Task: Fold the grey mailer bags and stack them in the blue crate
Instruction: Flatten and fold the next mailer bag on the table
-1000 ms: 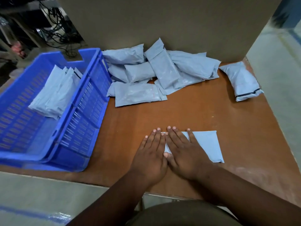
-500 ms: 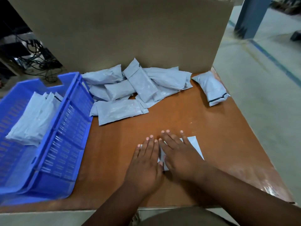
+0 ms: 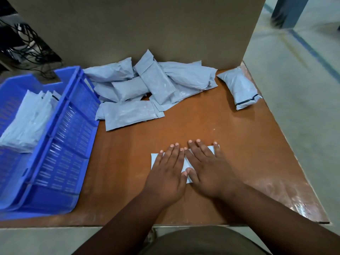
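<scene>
Where the brown wooden tabletop (image 3: 211, 126) meets its left edge: slotted blue plastic crate (image 3: 60, 144), tilted, holding a leaning stack of folded grey mailer bags (image 3: 27, 122) against its far-left side. Just right of the crate, against the tall cardboard backboard (image 3: 138, 28): loose pile of stuffed grey plastic mailer bags (image 3: 147, 87), overlapping one another, the nearest lying flat and touching the crate wall. Nearer the front edge, at centre: small flat grey mailer bag (image 3: 154, 159), mostly covered. Pressed flat on it, fingers straight and together: left hand (image 3: 165, 173). Beside it, thumbs touching, likewise flat with fingers spread and extended: right hand (image 3: 209, 170), gripping nothing, only a pale corner showing past the fingertips. Farther right, well apart from the pile, near the table's right edge: single plump grey mailer with a dark stripe (image 3: 239, 87).
</scene>
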Demonstrator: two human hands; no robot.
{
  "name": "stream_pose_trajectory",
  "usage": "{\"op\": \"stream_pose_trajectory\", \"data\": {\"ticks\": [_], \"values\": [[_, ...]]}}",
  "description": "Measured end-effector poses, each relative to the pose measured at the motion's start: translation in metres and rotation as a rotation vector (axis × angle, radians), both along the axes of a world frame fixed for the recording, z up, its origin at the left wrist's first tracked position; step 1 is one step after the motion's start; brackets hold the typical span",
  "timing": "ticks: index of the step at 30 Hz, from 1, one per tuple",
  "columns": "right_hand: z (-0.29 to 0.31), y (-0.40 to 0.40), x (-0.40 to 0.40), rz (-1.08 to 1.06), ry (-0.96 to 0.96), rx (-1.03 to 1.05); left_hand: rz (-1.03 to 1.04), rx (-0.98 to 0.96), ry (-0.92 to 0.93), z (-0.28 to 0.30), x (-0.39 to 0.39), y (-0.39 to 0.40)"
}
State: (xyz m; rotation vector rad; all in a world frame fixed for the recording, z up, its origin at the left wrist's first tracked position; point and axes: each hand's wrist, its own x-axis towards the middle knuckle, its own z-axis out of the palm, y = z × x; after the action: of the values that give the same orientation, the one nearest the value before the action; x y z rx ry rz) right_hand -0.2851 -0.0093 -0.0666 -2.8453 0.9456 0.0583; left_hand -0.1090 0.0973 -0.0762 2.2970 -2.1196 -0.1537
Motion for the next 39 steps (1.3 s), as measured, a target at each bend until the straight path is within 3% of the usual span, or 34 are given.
{"op": "stream_pose_trajectory", "data": {"ticks": [13,18,22,32,39], "values": [[0.019,-0.020,-0.044,-0.095,0.084,0.020,0.203,0.048,-0.029,0.009,0.042,0.046],[0.026,0.006,-0.041,0.126,-0.004,-0.050,-0.049,-0.053,0.016,0.014,0.005,0.061],[0.006,0.022,-0.016,0.234,0.012,-0.040,-0.037,-0.004,0.001,0.004,-0.008,0.056],[0.000,0.023,-0.012,0.192,0.034,0.029,-0.055,-0.003,0.013,0.004,-0.002,0.057],[0.002,0.013,-0.042,0.052,0.024,0.055,0.083,0.017,0.041,0.004,0.021,0.081]]}}
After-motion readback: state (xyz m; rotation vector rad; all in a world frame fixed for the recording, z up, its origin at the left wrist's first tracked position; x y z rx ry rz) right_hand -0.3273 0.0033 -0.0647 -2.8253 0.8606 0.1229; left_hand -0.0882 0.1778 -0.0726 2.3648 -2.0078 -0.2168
